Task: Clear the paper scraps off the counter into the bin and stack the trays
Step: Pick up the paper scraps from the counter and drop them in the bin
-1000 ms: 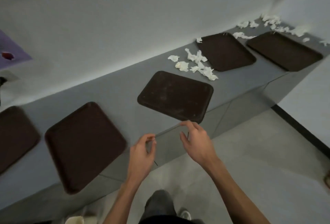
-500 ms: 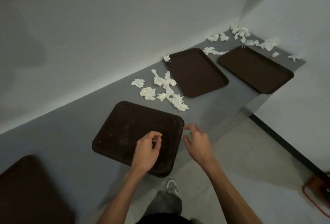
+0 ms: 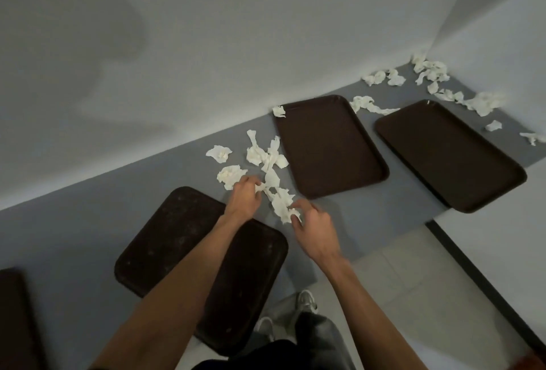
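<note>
Several white paper scraps (image 3: 267, 160) lie on the grey counter (image 3: 369, 207) between two dark brown trays. My left hand (image 3: 243, 197) pinches a scrap at the near edge of this cluster. My right hand (image 3: 313, 225) closes its fingers on another scrap (image 3: 282, 202) just beside it. The nearest tray (image 3: 165, 245) lies under my left forearm. A second tray (image 3: 328, 145) and a third tray (image 3: 449, 154) lie farther right. More scraps (image 3: 431, 74) are scattered in the far corner behind the third tray. No bin is in view.
A fourth dark tray (image 3: 14, 319) shows at the left edge. Grey walls close off the counter at the back and at the right corner. Tiled floor (image 3: 413, 296) and my shoes (image 3: 307, 300) are below the counter's front edge.
The view has shifted right along the counter. Both hands have moved forward from the near tray's front edge to the scrap cluster and have closed on scraps.
</note>
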